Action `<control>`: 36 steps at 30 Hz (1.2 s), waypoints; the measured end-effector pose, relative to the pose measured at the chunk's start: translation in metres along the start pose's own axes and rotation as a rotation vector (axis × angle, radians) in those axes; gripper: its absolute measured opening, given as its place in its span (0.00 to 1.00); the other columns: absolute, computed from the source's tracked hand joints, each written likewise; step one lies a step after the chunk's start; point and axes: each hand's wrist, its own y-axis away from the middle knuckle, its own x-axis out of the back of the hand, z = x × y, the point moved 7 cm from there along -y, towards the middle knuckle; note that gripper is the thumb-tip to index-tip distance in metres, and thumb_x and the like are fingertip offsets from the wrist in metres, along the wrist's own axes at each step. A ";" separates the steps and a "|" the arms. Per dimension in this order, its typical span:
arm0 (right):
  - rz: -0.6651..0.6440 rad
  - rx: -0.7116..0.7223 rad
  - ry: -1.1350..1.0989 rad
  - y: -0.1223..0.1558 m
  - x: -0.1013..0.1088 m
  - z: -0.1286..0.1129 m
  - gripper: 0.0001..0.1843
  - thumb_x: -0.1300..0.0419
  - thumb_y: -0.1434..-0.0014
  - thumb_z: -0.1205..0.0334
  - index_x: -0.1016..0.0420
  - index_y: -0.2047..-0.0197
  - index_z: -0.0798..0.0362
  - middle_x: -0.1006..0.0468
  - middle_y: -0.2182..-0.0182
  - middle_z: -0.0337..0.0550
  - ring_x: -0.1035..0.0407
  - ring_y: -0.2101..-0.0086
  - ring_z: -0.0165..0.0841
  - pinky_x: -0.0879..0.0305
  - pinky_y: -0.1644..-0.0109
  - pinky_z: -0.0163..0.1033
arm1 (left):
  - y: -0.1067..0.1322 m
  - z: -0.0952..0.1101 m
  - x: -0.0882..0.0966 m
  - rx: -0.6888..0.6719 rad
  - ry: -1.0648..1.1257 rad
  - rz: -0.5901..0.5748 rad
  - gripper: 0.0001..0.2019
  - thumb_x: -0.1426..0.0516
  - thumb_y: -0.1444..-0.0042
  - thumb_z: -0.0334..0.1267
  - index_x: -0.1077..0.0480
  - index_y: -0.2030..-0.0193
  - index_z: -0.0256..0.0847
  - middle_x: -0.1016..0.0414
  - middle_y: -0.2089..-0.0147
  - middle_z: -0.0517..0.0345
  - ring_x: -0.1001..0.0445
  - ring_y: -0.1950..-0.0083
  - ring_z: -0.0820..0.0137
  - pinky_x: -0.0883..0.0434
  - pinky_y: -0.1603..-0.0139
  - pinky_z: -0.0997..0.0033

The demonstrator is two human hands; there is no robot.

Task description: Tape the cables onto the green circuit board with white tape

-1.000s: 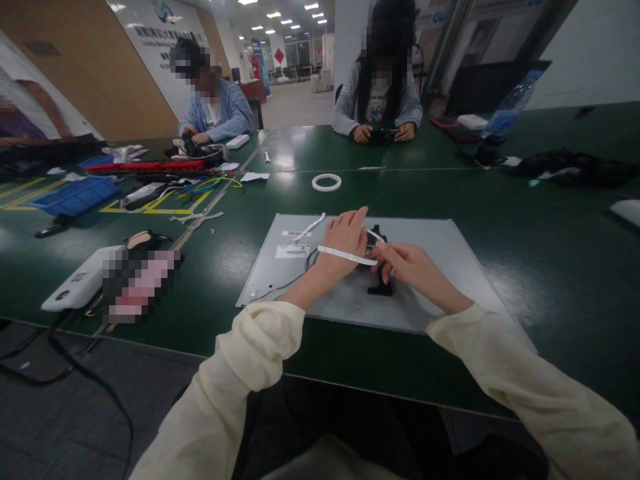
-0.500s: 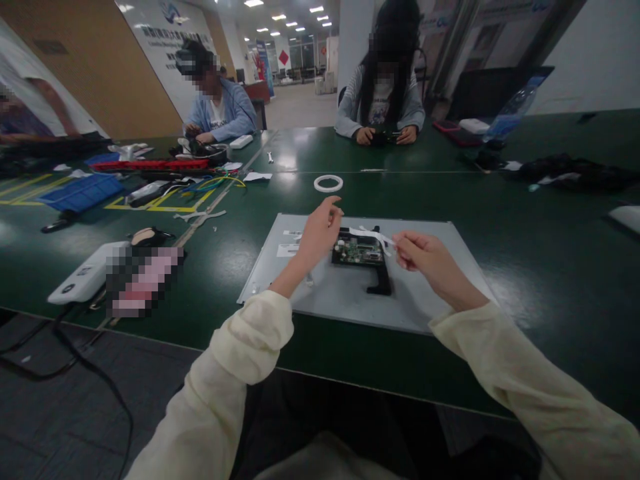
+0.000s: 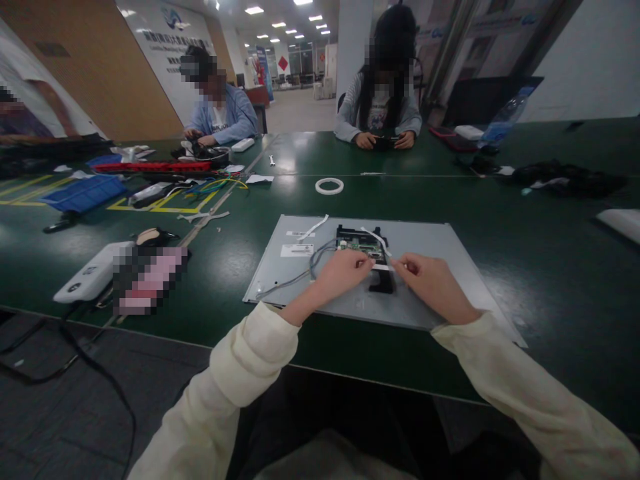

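A grey metal panel (image 3: 440,253) lies flat on the green table in front of me. A small circuit board (image 3: 360,241) in a black bracket sits on its middle, with grey wires (image 3: 313,263) running off to the left. My left hand (image 3: 340,273) and my right hand (image 3: 433,283) hover just above the panel's near half. Both pinch the ends of a short white tape strip (image 3: 383,267) stretched between them, right in front of the board. Another white strip (image 3: 313,228) lies loose on the panel's far left.
A white tape roll (image 3: 329,186) lies beyond the panel. To the left are a white device (image 3: 85,283), a blue tray (image 3: 80,193), coloured cables (image 3: 215,183) and yellow floor-style markings. Two people sit at the table's far side. Dark items (image 3: 565,177) lie at the right.
Both hands have dropped nearer to me and come together over the panel's near half. The left hand, raised and loose before, now pinches the strip's other end.
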 end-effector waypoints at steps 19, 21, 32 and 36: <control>-0.086 -0.163 0.543 0.014 -0.003 0.001 0.24 0.55 0.38 0.45 0.30 0.68 0.55 0.26 0.71 0.48 0.30 0.70 0.39 0.55 0.75 0.36 | 0.011 0.000 -0.010 0.043 -0.429 -0.031 0.14 0.51 0.42 0.42 0.27 0.68 0.38 0.24 0.68 0.51 0.26 0.64 0.64 0.30 0.66 0.69; -0.089 -0.151 0.523 0.015 -0.003 0.002 0.22 0.55 0.37 0.48 0.30 0.67 0.55 0.26 0.71 0.48 0.30 0.69 0.39 0.54 0.74 0.36 | 0.016 -0.004 -0.005 0.058 -0.448 -0.004 0.13 0.51 0.42 0.40 0.27 0.68 0.38 0.24 0.68 0.51 0.26 0.65 0.64 0.31 0.67 0.69; -0.003 -0.257 0.325 0.015 -0.002 0.022 0.18 0.53 0.39 0.53 0.28 0.69 0.53 0.26 0.73 0.45 0.33 0.71 0.34 0.53 0.73 0.36 | 0.037 -0.036 0.064 0.300 -0.544 0.301 0.13 0.54 0.39 0.41 0.32 0.59 0.40 0.26 0.62 0.53 0.28 0.61 0.68 0.35 0.62 0.71; 0.046 -0.253 0.270 0.014 -0.001 0.023 0.17 0.53 0.39 0.54 0.28 0.68 0.53 0.26 0.73 0.45 0.33 0.72 0.33 0.54 0.74 0.35 | 0.016 -0.066 0.082 0.333 -0.655 0.345 0.13 0.48 0.43 0.41 0.33 0.54 0.37 0.30 0.54 0.48 0.31 0.52 0.63 0.35 0.56 0.69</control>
